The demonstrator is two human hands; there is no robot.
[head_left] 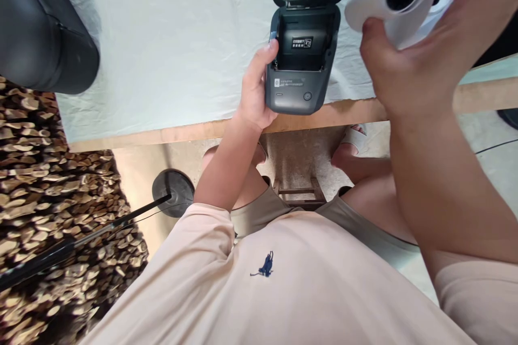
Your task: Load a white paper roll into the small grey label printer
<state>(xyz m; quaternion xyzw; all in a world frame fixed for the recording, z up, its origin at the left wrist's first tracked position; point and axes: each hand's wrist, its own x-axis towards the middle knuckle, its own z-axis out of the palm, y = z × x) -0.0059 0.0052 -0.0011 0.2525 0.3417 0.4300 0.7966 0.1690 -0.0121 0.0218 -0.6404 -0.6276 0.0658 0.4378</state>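
— Which step is this?
— Loading, it seems: the left hand point(254, 98) grips the open printer point(301, 62) at the table point(170, 38) edge; the right hand point(408, 59) clasps a paper roll point(388, 2) just beside it. Next, the roll likely needs lining up with the bay.
— Surroundings?
— White cloth, stone-patterned floor point(44, 194).

Matt grey plastic printer point(301, 73), smooth white paper roll point(388, 2), wooden table edge point(162, 135)
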